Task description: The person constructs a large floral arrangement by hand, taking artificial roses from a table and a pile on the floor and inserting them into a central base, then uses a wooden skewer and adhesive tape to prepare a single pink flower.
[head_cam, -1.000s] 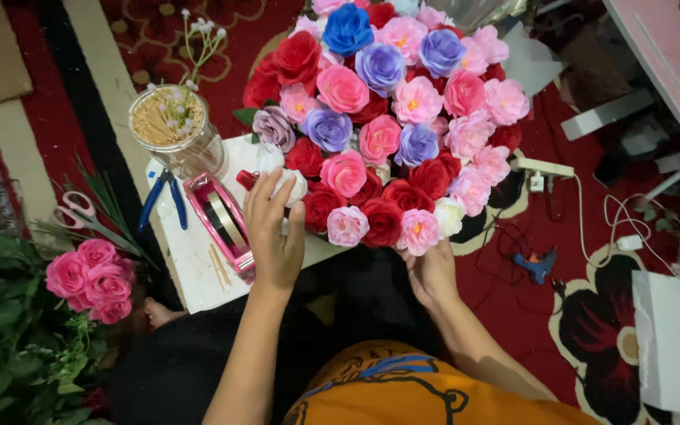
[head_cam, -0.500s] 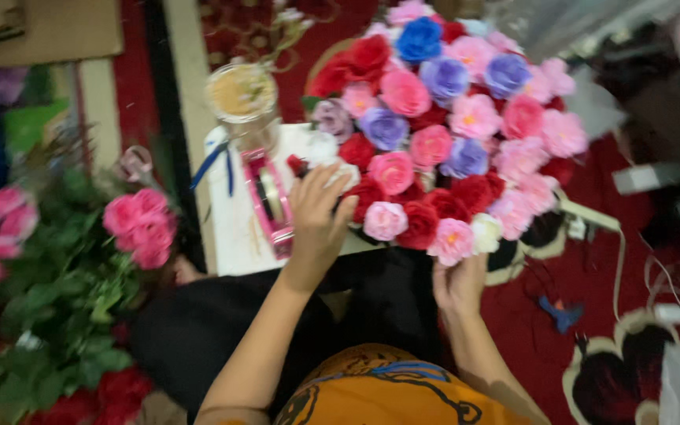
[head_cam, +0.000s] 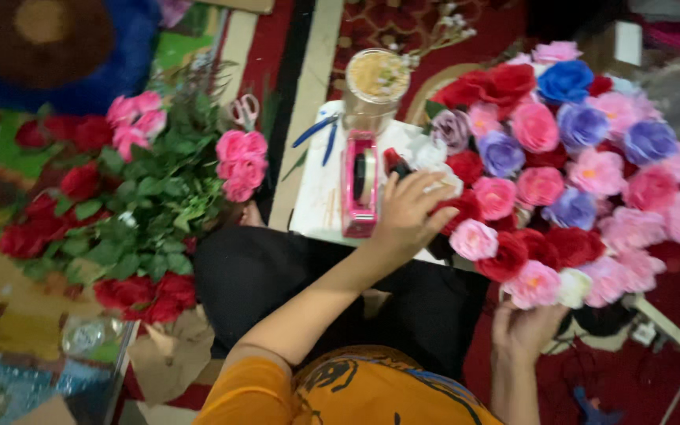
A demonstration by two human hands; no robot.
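left hand [head_cam: 412, 212]: fingers curled, resting on the bouquet's 9 o'clock edge, gripping nothing clearly | right hand [head_cam: 525, 330]: cupped under the bouquet at 6 o'clock, holding it | flower bouquet [head_cam: 560, 169]: red, pink, purple, blue blooms, at 2 o'clock of the lap | pink tape dispenser [head_cam: 360, 185]: on white board [head_cam: 318, 189], just at 9 o'clock of left hand

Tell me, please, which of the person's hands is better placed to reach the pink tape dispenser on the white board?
Probably the left hand: it rests at the bouquet edge right beside the pink tape dispenser, while the right hand supports the bouquet from below, farther away.
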